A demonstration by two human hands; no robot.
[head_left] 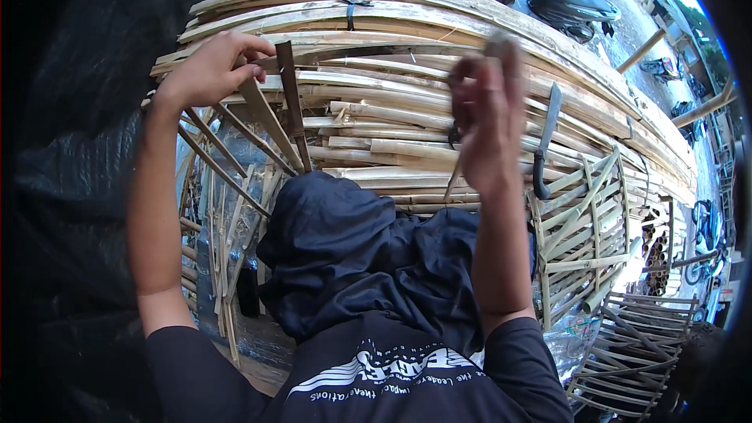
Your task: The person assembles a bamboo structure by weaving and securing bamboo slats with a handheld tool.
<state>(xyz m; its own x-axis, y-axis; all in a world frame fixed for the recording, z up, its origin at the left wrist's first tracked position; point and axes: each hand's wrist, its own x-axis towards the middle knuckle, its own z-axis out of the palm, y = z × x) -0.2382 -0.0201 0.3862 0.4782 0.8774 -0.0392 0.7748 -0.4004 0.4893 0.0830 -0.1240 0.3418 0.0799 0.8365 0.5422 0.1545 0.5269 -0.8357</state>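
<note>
My left hand (210, 70) is closed, its thumb and fingers on the end of a bamboo slat (270, 113) where it meets other strips. A darker upright slat (291, 102) stands beside my fingertips, and a long curved strip (360, 52) runs from there to the right, with a small pale pin-like bit on it. My right hand (489, 125) is raised over the bamboo and smeared by motion. Its fingers look partly bent, but whether they hold anything is unclear. Just below it shows a thin stick (452, 180) with a dark bit near its top.
Long split bamboo lengths (423, 149) lie stacked before me, some tied with dark cord (348, 4). A machete (548, 137) with a dark handle rests on them at right. Woven bamboo panels (583, 227) lean nearby. Loose slats (227, 243) lie at left. Motorbikes (572, 4) stand beyond.
</note>
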